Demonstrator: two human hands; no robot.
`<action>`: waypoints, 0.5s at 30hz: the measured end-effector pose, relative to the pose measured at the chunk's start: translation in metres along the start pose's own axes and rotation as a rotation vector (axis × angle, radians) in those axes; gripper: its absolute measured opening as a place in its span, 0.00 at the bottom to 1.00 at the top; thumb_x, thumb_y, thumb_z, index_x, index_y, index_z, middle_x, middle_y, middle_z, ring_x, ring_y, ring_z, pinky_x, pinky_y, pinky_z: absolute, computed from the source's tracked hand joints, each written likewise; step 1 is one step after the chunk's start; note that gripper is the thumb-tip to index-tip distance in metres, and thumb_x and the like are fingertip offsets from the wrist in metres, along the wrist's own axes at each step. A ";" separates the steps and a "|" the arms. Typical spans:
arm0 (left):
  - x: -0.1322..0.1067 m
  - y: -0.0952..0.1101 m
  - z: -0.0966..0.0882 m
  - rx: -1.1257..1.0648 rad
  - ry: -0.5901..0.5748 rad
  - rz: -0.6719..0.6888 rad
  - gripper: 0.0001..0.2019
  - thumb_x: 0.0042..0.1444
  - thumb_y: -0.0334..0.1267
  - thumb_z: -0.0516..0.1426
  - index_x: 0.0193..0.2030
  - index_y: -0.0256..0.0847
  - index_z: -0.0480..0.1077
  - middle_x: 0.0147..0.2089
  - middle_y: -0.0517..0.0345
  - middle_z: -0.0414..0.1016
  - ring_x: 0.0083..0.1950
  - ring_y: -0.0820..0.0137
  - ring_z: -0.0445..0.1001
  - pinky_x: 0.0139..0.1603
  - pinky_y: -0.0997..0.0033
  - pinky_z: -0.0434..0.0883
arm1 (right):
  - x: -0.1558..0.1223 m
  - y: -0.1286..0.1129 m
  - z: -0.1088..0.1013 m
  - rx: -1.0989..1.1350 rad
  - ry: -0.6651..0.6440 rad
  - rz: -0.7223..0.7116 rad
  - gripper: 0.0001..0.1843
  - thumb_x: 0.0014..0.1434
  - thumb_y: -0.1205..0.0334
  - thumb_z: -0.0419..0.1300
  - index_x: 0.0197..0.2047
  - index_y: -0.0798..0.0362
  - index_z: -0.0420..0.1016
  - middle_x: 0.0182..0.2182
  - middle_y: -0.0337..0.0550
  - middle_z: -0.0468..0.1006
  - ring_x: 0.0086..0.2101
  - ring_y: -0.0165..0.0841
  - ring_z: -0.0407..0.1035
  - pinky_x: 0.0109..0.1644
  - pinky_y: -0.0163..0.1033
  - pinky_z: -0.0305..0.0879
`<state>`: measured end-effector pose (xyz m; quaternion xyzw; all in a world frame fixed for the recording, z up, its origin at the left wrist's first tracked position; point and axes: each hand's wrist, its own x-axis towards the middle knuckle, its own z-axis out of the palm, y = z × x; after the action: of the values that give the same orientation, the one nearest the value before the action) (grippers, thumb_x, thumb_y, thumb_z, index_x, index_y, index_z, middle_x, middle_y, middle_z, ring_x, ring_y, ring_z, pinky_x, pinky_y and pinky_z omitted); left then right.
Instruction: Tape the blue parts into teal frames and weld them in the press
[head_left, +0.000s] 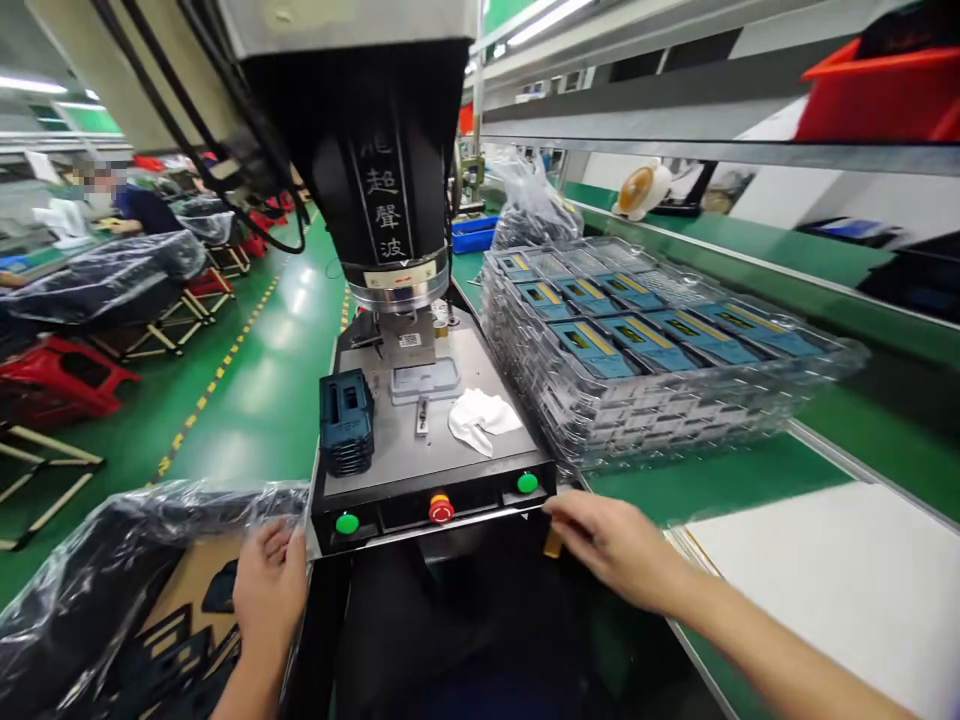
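Observation:
My left hand (271,580) is at the left front corner of the machine base, above the edge of a plastic-lined box (67,560). Its fingers are curled in; what they hold, if anything, is hidden. My right hand (611,545) is by the base's right front corner, thumb and fingers pinched together. A small yellow piece (553,541) shows just under those fingertips; I cannot tell whether they grip it. Between the hands, the base (390,465) carries two green buttons (347,523) and a red stop button (441,509). Dark flat frames (176,645) lie in the box.
An ultrasonic press head (375,180) hangs over a light grey fixture (425,380). Stacked dark blue frames (346,420) and a white cloth (484,420) are on the base. Clear trays of blue parts (637,340) are piled right. White sheet (840,580) lies nearer. A person (142,205) sits far left.

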<state>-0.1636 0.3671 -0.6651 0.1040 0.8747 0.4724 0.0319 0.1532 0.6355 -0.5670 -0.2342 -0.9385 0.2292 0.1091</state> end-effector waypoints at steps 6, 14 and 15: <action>0.041 0.100 -0.001 0.064 -0.068 0.236 0.31 0.50 0.60 0.55 0.52 0.37 0.65 0.48 0.47 0.72 0.38 0.64 0.74 0.42 0.63 0.71 | 0.017 -0.069 0.062 0.568 0.094 0.031 0.09 0.60 0.58 0.56 0.40 0.52 0.74 0.30 0.41 0.76 0.30 0.31 0.68 0.38 0.36 0.65; 0.083 0.127 0.016 0.283 -0.237 0.166 0.23 0.51 0.58 0.53 0.40 0.40 0.71 0.27 0.57 0.73 0.32 0.61 0.72 0.33 0.66 0.62 | -0.013 -0.052 0.099 1.263 0.063 0.550 0.22 0.46 0.48 0.69 0.37 0.55 0.74 0.23 0.35 0.70 0.25 0.26 0.64 0.32 0.34 0.62; 0.085 0.126 0.017 0.273 -0.235 0.163 0.20 0.50 0.57 0.54 0.37 0.41 0.72 0.26 0.58 0.72 0.32 0.61 0.72 0.32 0.67 0.61 | -0.017 -0.047 0.099 1.278 0.093 0.596 0.22 0.44 0.47 0.70 0.37 0.55 0.75 0.23 0.35 0.70 0.25 0.26 0.64 0.31 0.33 0.61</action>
<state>-0.2243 0.4665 -0.5658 0.2321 0.9095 0.3351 0.0809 0.1185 0.5534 -0.6323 -0.3808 -0.5103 0.7452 0.1981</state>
